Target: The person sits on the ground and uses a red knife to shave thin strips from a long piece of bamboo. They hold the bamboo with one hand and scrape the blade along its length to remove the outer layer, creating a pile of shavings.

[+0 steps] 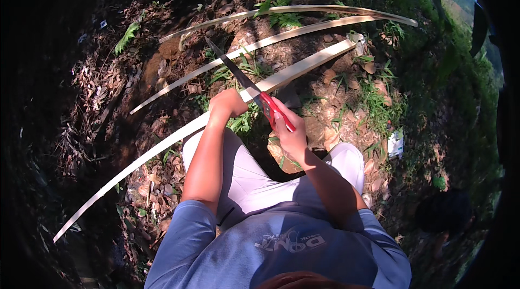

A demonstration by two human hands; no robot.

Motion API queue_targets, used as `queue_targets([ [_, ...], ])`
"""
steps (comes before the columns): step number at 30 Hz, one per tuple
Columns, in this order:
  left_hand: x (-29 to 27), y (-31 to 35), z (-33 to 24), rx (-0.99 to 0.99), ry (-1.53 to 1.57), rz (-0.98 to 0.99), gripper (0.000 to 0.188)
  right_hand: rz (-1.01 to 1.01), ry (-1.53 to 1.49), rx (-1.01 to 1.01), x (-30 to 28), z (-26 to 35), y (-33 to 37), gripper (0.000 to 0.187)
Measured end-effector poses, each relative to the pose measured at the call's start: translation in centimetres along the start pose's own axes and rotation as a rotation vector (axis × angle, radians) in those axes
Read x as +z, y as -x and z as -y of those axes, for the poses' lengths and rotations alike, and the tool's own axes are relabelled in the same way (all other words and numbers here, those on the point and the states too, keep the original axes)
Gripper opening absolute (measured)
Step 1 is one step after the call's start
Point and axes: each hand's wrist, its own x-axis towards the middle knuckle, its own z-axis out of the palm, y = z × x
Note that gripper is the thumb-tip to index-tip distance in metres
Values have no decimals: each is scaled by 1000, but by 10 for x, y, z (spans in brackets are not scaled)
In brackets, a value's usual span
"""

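Observation:
My left hand (227, 105) is closed around a long pale strip of wood (146, 153), which runs from the lower left up to the right across my knees. In my right hand (291, 131) is the red handle of a hand saw (242, 79). The saw's dark blade lies across the strip just right of my left hand, its tip pointing away to the upper left. Whether the teeth have cut into the wood cannot be made out. Beyond lie two more pale wood strips, a nearer one (184, 79) and a farther one (227, 18), their right ends close together.
Dry leaves and grass cover the ground around my legs. At the far end of the held strip is a crumpled pale wrapper (356, 40). A white packet (395, 143) lies to the right, near another person's dark-haired head (444, 210). Green fern leaves (127, 39) stand at the far left.

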Motion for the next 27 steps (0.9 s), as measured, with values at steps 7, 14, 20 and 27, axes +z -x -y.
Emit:
queue_targets([
  [7,-1,-7,8,-66,-36,-4,43,34,-109,-73,40,5,-57,41],
  [14,6,-11,10,-47,-8,-13,43,5,17,93,-28,2,61,44],
  [20,-1,-6,11,-37,-19,19,41,-51,114,169,-86,50,165,56],
  [27,1,-5,11,-18,-2,3,41,-99,180,190,-93,76,194,61],
])
